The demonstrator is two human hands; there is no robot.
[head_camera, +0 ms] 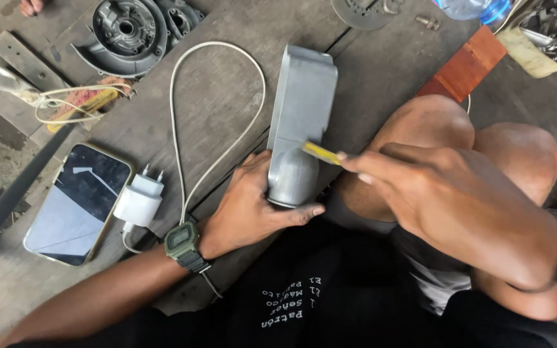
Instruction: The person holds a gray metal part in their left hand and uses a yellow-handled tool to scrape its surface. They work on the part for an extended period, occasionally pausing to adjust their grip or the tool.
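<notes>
A grey metal housing, long with a rounded near end, lies on the wooden boards. My left hand wraps around its rounded near end, thumb under it, with a green digital watch on the wrist. My right hand pinches a thin yellow tool, whose tip rests on the housing's top near the rounded end. The rest of the tool is hidden in my fingers.
A phone lies screen up at the left, beside a white charger plug whose cable loops over the boards. Grey motor casings sit at the top left, a reddish wooden block and clutter at the top right. My bare knees are under my right hand.
</notes>
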